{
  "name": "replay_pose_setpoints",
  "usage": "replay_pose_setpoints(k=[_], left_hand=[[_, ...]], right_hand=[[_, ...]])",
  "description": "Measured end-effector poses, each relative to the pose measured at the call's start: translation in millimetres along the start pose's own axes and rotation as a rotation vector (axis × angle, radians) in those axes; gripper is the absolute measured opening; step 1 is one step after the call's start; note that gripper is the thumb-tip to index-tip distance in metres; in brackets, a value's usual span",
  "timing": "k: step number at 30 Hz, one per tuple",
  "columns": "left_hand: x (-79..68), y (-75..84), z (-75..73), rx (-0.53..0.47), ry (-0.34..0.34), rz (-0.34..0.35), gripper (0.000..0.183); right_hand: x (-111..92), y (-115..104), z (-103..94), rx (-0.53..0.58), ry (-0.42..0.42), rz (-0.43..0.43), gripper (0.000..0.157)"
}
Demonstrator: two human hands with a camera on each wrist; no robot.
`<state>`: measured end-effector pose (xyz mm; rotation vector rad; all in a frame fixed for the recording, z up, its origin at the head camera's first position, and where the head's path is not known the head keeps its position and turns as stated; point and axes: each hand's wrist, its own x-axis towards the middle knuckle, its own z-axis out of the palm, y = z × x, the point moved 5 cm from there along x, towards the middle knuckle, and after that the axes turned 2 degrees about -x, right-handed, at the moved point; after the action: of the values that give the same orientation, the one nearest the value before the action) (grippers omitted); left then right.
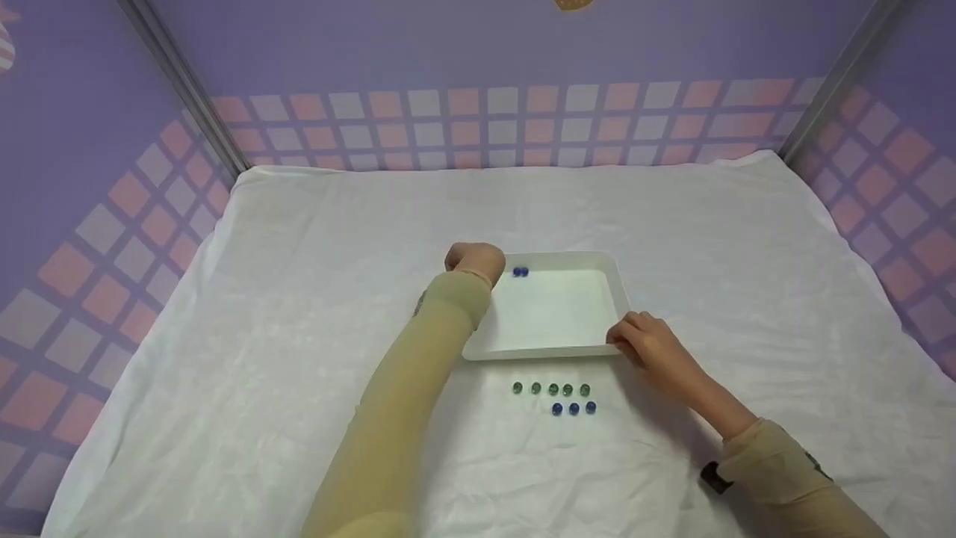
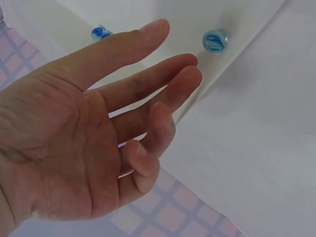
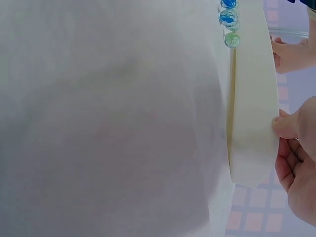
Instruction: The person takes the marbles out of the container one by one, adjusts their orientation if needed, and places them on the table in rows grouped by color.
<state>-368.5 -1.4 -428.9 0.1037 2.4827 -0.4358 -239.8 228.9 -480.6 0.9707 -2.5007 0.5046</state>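
Note:
A shallow white tray stands on the cloth. Over its far left corner is my left hand. In the left wrist view, the left hand has relaxed fingers and holds nothing. A blue-swirled glass marble lies just beyond its fingertips, beside the tray wall; the hand hides it in the head view. Two blue marbles sit together along the tray's far side. My right hand pinches the rim at the near right corner; the thumb of that hand presses the outer wall in the right wrist view.
In front of the tray, several green marbles form a row on the white cloth. Three blue marbles line up nearer, toward the right of that row. Purple checked panels surround the table at the back and sides.

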Motion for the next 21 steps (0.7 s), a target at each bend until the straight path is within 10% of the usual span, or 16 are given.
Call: replay_pose_setpoints(k=[7, 16, 21], left_hand=[[5.9, 5.7, 10.3, 0.122, 0.022, 0.019, 0.034], [49.8, 9.4, 26.6, 0.237, 0.024, -0.013, 0.026], [31.8, 3.6, 21.1, 0.150, 0.058, 0.042, 0.027]], right_hand=[[2, 0, 1.7, -0.012, 0.002, 0.005, 0.019], [1, 1, 2.8, -0.016, -0.010, 0.021, 0.018], [0, 1, 1.9, -0.012, -0.013, 0.025, 0.018]])
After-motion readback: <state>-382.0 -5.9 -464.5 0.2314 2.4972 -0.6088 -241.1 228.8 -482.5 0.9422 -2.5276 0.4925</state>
